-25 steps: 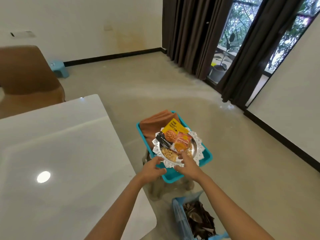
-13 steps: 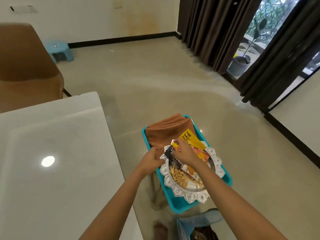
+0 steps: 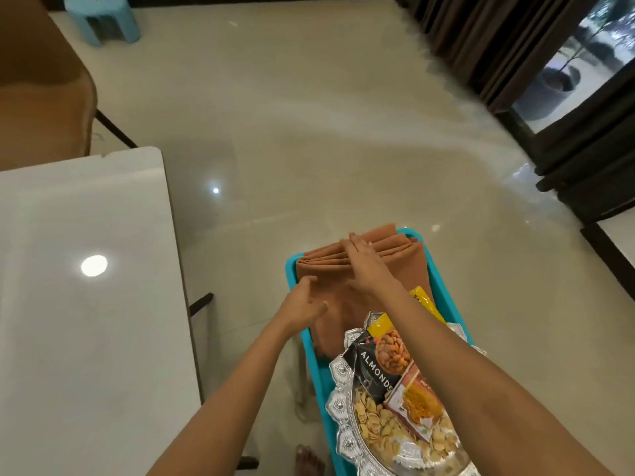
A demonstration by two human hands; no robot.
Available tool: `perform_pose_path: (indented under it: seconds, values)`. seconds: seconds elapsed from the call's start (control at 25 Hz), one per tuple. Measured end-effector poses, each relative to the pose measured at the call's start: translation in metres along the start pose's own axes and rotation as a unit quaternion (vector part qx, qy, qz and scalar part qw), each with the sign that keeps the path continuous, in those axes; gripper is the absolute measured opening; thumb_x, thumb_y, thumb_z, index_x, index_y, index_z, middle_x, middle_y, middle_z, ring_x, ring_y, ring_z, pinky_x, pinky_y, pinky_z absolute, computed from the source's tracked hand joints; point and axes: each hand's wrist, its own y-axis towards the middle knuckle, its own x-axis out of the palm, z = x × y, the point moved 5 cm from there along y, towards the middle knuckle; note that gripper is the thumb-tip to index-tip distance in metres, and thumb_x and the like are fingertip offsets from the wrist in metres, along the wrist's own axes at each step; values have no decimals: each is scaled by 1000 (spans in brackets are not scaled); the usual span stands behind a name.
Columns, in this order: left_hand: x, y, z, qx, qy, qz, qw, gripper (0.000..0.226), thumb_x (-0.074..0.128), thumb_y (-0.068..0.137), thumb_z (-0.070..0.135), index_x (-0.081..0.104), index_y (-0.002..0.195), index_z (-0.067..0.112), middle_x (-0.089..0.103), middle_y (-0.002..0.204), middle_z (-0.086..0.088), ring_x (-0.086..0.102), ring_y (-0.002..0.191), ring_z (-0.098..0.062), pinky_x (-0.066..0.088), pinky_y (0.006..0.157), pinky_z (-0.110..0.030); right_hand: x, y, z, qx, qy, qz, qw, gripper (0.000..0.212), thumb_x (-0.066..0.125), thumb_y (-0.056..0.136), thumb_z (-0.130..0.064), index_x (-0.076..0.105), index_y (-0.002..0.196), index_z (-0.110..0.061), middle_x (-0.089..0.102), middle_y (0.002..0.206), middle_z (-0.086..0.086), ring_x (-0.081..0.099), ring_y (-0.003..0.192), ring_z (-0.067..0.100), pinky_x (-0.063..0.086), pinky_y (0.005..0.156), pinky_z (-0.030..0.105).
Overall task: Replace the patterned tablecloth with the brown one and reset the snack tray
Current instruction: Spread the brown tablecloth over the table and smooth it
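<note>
A folded brown tablecloth (image 3: 405,266) lies at the far end of a turquoise tray (image 3: 446,297) beside the table. My right hand (image 3: 364,266) rests flat on top of the cloth, fingers stretched toward its far fold. My left hand (image 3: 304,302) hovers at the cloth's near left edge with its fingers spread and nothing in it. At the tray's near end sits a silver snack tray (image 3: 343,417) holding an almonds packet (image 3: 374,369), an orange packet (image 3: 419,403), a yellow packet (image 3: 379,326) and loose nuts. My right forearm hides part of it.
The bare glossy white table (image 3: 86,321) fills the left side. A brown chair (image 3: 41,84) stands behind it, and a small blue stool (image 3: 103,15) sits by the far wall. Dark curtains (image 3: 515,63) and a window line the right. My bare foot (image 3: 309,462) shows below.
Both hands have left the silver snack tray and moved forward to the brown cloth. The snack tray now lies on the turquoise tray, and the view has tilted down and closer.
</note>
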Motion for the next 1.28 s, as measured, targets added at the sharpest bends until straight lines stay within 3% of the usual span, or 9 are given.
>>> perform_pose_path:
  seconds: [0.12, 0.24, 0.4, 0.6, 0.72, 0.84, 1.08, 1.2, 1.28]
  values:
    - [2, 8, -9, -10, -2, -7, 1000, 65, 62, 85, 19, 31, 142, 13, 51, 132, -14, 54, 115, -30, 44, 92, -36, 24, 14, 1, -9, -76, -12, 997, 89, 72, 73, -6, 23, 147, -12, 28, 150, 13, 23, 141, 31, 9, 117, 45]
    - [-1, 5, -12, -15, -30, -9, 999, 68, 65, 82, 17, 31, 141, 13, 47, 136, -11, 53, 116, -27, 46, 96, -38, 23, 14, 3, 41, -65, 20, 997, 63, 61, 79, -6, 41, 138, -16, 45, 133, 12, 41, 125, 31, 28, 106, 39]
    - [-10, -9, -6, -11, -72, -10, 997, 68, 69, 79, 11, 33, 136, 12, 47, 133, -6, 55, 109, -22, 50, 94, -41, -7, 2, -1, 80, -98, 10, 992, 44, 58, 83, -11, 55, 126, -20, 46, 132, 10, 36, 129, 29, 25, 108, 41]
    - [-26, -55, 7, -6, -85, -15, 996, 87, 76, 75, 15, 23, 145, 17, 37, 144, -6, 49, 120, -24, 48, 92, -33, -73, -47, -20, 59, -92, 89, 990, 54, 42, 91, 1, 39, 141, -18, 37, 139, 13, 27, 134, 33, 20, 111, 43]
    - [-42, -99, 22, 4, -102, 2, 995, 85, 74, 77, 14, 23, 144, 19, 36, 146, -8, 48, 123, -26, 50, 95, -37, -119, -83, -38, 43, -99, 149, 983, 64, 35, 95, 0, 20, 151, -27, 43, 128, 13, 32, 128, 33, 23, 108, 45]
    - [-67, -151, 39, 32, -108, 28, 993, 79, 72, 79, 14, 26, 143, 19, 36, 146, -9, 48, 125, -28, 48, 94, -36, -162, -124, -55, 35, -61, 212, 975, 63, 36, 97, -2, 28, 147, -38, 45, 114, 12, 38, 118, 34, 30, 102, 48]
    - [-126, -247, 49, 75, -110, 91, 987, 87, 75, 77, 20, 21, 146, 25, 31, 150, -8, 47, 125, -24, 49, 89, -31, -273, -210, -129, -37, 12, 420, 907, 27, 53, 95, -10, 57, 117, -25, 35, 92, 5, 45, 97, 36, 40, 90, 49]
    - [-157, -297, 46, 98, -124, 135, 978, 98, 79, 73, 22, 15, 147, 30, 24, 154, -4, 42, 131, -25, 47, 91, -32, -324, -267, -206, -103, 142, 415, 893, 27, 44, 93, -28, 54, 90, -52, 45, 106, 18, 44, 99, 34, 34, 91, 43]
    - [-179, -335, 41, 113, -127, 175, 970, 105, 82, 70, 30, 11, 147, 36, 19, 156, -2, 37, 135, -28, 45, 96, -37, -347, -300, -257, -156, 208, 437, 861, 19, 39, 84, -48, 47, 73, -60, 44, 98, 13, 40, 92, 25, 34, 90, 42]
